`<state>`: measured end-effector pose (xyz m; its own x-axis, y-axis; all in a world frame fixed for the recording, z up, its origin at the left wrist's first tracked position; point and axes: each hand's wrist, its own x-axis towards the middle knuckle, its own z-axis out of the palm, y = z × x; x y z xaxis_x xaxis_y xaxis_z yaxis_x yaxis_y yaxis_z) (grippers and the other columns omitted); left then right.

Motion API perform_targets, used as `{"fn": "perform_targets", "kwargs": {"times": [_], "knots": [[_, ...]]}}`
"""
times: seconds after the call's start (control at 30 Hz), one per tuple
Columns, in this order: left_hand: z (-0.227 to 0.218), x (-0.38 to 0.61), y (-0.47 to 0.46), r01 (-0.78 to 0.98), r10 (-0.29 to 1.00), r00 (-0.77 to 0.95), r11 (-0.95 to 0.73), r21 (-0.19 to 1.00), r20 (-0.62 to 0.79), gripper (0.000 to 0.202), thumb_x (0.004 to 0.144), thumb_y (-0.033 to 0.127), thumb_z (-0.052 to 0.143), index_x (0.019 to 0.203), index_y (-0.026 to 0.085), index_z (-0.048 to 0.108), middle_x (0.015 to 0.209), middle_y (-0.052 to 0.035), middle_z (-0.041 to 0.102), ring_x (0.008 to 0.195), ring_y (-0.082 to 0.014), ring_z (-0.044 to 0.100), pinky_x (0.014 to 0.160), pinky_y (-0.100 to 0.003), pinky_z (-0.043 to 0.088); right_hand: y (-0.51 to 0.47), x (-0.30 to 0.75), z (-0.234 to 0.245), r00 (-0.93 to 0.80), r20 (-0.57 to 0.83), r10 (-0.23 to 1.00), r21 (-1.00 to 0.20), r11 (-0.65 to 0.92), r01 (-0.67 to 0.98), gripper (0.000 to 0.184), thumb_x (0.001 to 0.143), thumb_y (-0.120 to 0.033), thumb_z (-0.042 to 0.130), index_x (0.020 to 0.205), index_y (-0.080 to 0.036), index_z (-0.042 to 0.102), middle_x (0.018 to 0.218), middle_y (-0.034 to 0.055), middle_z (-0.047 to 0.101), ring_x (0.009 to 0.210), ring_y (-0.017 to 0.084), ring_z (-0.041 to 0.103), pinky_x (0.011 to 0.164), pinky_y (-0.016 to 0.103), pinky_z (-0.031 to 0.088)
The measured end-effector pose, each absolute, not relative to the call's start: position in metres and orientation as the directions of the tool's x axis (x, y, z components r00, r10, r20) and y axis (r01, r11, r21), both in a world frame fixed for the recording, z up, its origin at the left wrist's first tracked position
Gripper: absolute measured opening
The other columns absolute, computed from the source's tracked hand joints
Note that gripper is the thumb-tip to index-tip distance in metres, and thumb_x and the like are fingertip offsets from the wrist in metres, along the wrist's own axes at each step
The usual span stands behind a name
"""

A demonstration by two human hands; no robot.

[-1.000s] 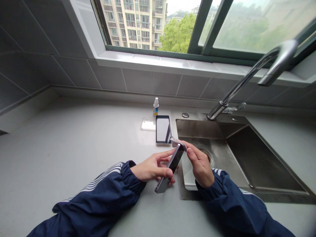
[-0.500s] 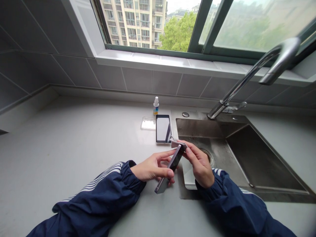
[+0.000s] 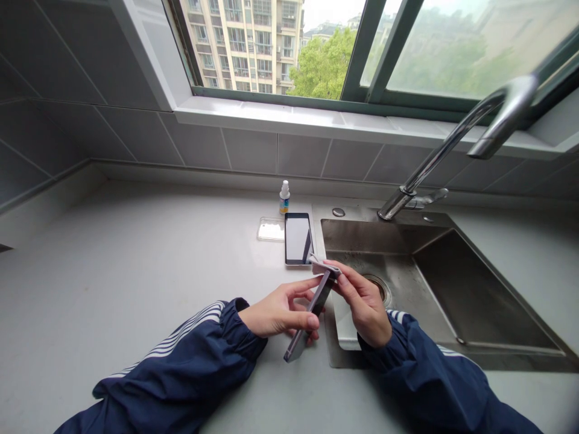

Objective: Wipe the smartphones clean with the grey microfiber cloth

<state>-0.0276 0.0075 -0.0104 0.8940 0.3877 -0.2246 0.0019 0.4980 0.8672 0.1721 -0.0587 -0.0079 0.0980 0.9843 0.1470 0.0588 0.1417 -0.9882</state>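
Observation:
My left hand (image 3: 284,310) is closed on a smartphone (image 3: 312,313), gripping it by its long sides above the counter. The phone is tilted, its thin edge turned up toward me. In my right hand (image 3: 362,295) a small light-grey cloth (image 3: 320,265) is pinched, folded over the phone's far end and touching it. A tablet-like device (image 3: 297,238) with a dark frame and a bright reflection lies flat just beyond the cloth. Beside it is a clear phone case (image 3: 270,229). Behind them a small white bottle (image 3: 284,198) with a blue and yellow label stands upright.
A steel sink (image 3: 493,295) is set into the white counter (image 3: 136,259) on the right, partly under my right forearm. The chrome faucet (image 3: 443,147) arches over it. A tiled wall and a window sill (image 3: 289,120) run along the back.
The phone has turned slightly, so its edge faces me more and less of its dark face shows. Both hands keep their hold. The whole view has shifted a little.

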Motion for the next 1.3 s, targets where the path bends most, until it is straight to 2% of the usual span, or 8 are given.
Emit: {"fn": "perform_targets", "kwargs": {"times": [0.23, 0.53, 0.7, 0.93, 1.17, 1.3], "knots": [[-0.015, -0.027, 0.007, -0.028, 0.391, 0.897, 0.519, 0.854, -0.208, 0.089, 0.067, 0.046, 0.087, 0.146, 0.039, 0.046, 0.109, -0.0053, 0.057, 0.079, -0.0226, 0.072, 0.069, -0.039, 0.058, -0.058, 0.174, -0.012, 0.072, 0.174, 0.982, -0.983, 0.169, 0.066, 0.032, 0.101, -0.040, 0.053, 0.129, -0.032, 0.066, 0.133, 0.0042, 0.067, 0.125, 0.028, 0.062, 0.116, 0.052, 0.040], [-0.015, -0.027, 0.007, -0.035, 0.380, 0.904, 0.521, 0.853, -0.196, 0.088, 0.068, 0.045, 0.087, 0.146, 0.040, 0.046, 0.110, -0.0056, 0.058, 0.081, -0.0236, 0.072, 0.069, -0.039, 0.058, -0.053, 0.174, -0.010, 0.123, 0.065, 0.990, -0.990, 0.079, -0.115, 0.032, 0.098, -0.043, 0.058, 0.119, -0.023, 0.072, 0.123, 0.0082, 0.072, 0.116, 0.028, 0.067, 0.108, 0.048, 0.050], [-0.013, -0.028, 0.008, -0.015, 0.373, 0.905, 0.504, 0.864, -0.203, 0.090, 0.068, 0.046, 0.086, 0.147, 0.038, 0.044, 0.111, -0.0067, 0.059, 0.082, -0.0238, 0.072, 0.067, -0.035, 0.057, -0.051, 0.175, -0.013, 0.113, 0.056, 0.992, -0.979, 0.077, -0.191, 0.031, 0.096, -0.042, 0.061, 0.115, -0.021, 0.074, 0.120, 0.0093, 0.074, 0.112, 0.028, 0.069, 0.106, 0.050, 0.051], [-0.011, -0.028, 0.009, -0.018, 0.372, 0.909, 0.486, 0.874, -0.189, 0.090, 0.069, 0.049, 0.085, 0.149, 0.037, 0.044, 0.110, -0.0070, 0.060, 0.083, -0.0233, 0.072, 0.064, -0.030, 0.055, -0.052, 0.179, -0.021, 0.156, 0.094, 0.983, -0.992, 0.106, -0.072, 0.032, 0.095, -0.041, 0.062, 0.122, -0.024, 0.072, 0.128, 0.0085, 0.070, 0.128, 0.031, 0.060, 0.117, 0.054, 0.038], [-0.009, -0.028, 0.008, -0.025, 0.384, 0.904, 0.485, 0.874, -0.187, 0.089, 0.069, 0.048, 0.085, 0.148, 0.038, 0.044, 0.111, -0.0068, 0.059, 0.081, -0.0225, 0.072, 0.065, -0.032, 0.056, -0.052, 0.178, -0.019, 0.150, 0.105, 0.983, -0.994, 0.107, -0.003, 0.032, 0.096, -0.042, 0.061, 0.122, -0.027, 0.072, 0.131, 0.0066, 0.069, 0.129, 0.031, 0.059, 0.112, 0.052, 0.045], [-0.008, -0.028, 0.007, 0.004, 0.390, 0.895, 0.479, 0.878, -0.216, 0.089, 0.069, 0.046, 0.086, 0.147, 0.036, 0.046, 0.108, -0.0061, 0.059, 0.079, -0.0206, 0.071, 0.066, -0.033, 0.056, -0.056, 0.174, -0.014, 0.142, 0.138, 0.980, -0.990, 0.133, 0.050, 0.033, 0.097, -0.040, 0.059, 0.126, -0.028, 0.069, 0.129, 0.0060, 0.070, 0.123, 0.029, 0.063, 0.110, 0.051, 0.046]]}}
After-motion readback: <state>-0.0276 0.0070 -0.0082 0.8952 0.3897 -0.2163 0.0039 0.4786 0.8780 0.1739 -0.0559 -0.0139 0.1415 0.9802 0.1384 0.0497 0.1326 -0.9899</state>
